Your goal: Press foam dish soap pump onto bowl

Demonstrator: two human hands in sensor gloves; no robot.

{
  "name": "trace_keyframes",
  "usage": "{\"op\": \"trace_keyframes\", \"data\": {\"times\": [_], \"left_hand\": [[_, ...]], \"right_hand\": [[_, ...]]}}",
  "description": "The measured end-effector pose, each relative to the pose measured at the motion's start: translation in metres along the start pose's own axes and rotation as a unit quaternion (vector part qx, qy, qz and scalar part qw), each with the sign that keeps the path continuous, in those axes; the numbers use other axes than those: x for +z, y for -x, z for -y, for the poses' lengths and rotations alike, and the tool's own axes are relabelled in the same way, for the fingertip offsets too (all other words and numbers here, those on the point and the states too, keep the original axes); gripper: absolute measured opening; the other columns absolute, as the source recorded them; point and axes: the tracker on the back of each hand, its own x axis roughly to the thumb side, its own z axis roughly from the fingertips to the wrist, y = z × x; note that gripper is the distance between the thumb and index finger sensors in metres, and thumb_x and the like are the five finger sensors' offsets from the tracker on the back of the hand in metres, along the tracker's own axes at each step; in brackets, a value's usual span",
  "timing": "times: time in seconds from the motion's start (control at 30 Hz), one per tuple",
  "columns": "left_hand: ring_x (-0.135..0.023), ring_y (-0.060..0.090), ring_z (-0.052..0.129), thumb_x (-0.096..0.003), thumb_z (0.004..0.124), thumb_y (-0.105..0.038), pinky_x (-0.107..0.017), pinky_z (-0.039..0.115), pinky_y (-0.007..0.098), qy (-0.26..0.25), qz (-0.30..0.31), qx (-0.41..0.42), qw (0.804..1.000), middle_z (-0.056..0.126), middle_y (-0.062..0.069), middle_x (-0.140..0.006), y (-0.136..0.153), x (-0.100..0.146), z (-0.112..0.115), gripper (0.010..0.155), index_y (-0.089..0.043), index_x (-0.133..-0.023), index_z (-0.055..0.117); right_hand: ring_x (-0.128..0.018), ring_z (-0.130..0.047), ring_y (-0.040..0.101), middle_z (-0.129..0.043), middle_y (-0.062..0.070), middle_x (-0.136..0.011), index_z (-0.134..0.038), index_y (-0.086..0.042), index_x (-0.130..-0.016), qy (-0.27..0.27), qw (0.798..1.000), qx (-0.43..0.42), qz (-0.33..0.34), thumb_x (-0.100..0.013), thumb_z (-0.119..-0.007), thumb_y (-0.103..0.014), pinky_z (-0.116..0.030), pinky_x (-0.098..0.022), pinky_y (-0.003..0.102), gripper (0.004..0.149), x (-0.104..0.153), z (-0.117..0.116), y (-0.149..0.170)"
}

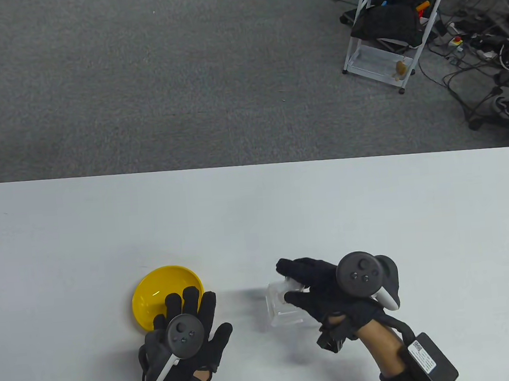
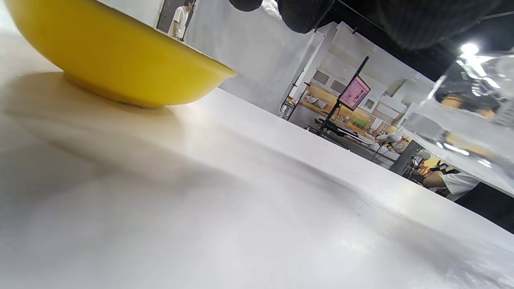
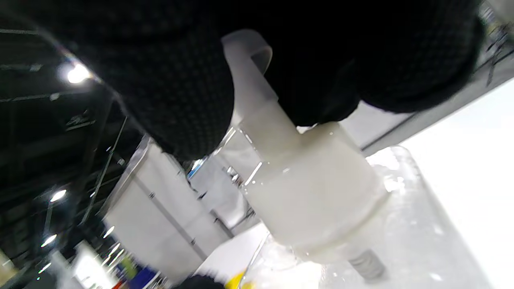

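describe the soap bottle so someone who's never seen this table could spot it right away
On the white table, look along the near edge to the right of the yellow bowl. The soap bottle stands there, with the right hand wrapped around its top. It is the only see-through thing on the table, a clear boxy body with a milky white pump, unlike the solid yellow bowl.

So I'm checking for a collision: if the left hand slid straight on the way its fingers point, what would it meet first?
Probably the round yellow plastic bowl: the left hand's fingertips already overlap its near rim from above, though height is unclear.
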Motion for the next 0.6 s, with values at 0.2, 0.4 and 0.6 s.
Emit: {"op": "trace_keyframes", "data": {"times": [0.2, 0.4, 0.6], "left_hand": [[-0.110, 0.037, 0.011, -0.0389, 0.067, -0.068, -0.072, 0.020, 0.070, 0.003, -0.003, -0.002, 1.000, 0.020, -0.003, -0.119, 0.000, 0.001, -0.001, 0.078, -0.041, -0.107, 0.041], [-0.110, 0.037, 0.011, -0.0389, 0.067, -0.069, -0.072, 0.021, 0.070, 0.007, -0.002, 0.004, 1.000, 0.020, -0.003, -0.119, 0.000, 0.001, -0.001, 0.078, -0.041, -0.107, 0.041], [-0.110, 0.038, 0.011, -0.0389, 0.067, -0.068, -0.072, 0.021, 0.070, 0.006, -0.003, 0.006, 1.000, 0.020, -0.003, -0.119, 0.002, 0.001, -0.002, 0.078, -0.040, -0.107, 0.041]], "right_hand": [[-0.061, -0.093, 0.037, -0.089, 0.014, -0.086, -0.082, -0.025, -0.089, 0.041, 0.999, 0.010, -0.035, -0.032, -0.100, -0.030, -0.090, -0.038, 0.049, 0.060, -0.035, -0.006, 0.030], [-0.062, -0.094, 0.036, -0.089, 0.013, -0.086, -0.083, -0.026, -0.088, 0.032, 0.999, 0.022, -0.035, -0.032, -0.100, -0.030, -0.090, -0.040, 0.050, 0.059, -0.056, -0.033, 0.039], [-0.061, -0.095, 0.036, -0.090, 0.013, -0.086, -0.083, -0.027, -0.088, 0.005, 0.999, 0.032, -0.024, -0.032, -0.100, -0.031, -0.090, -0.039, 0.050, 0.059, -0.061, -0.056, 0.034]]}}
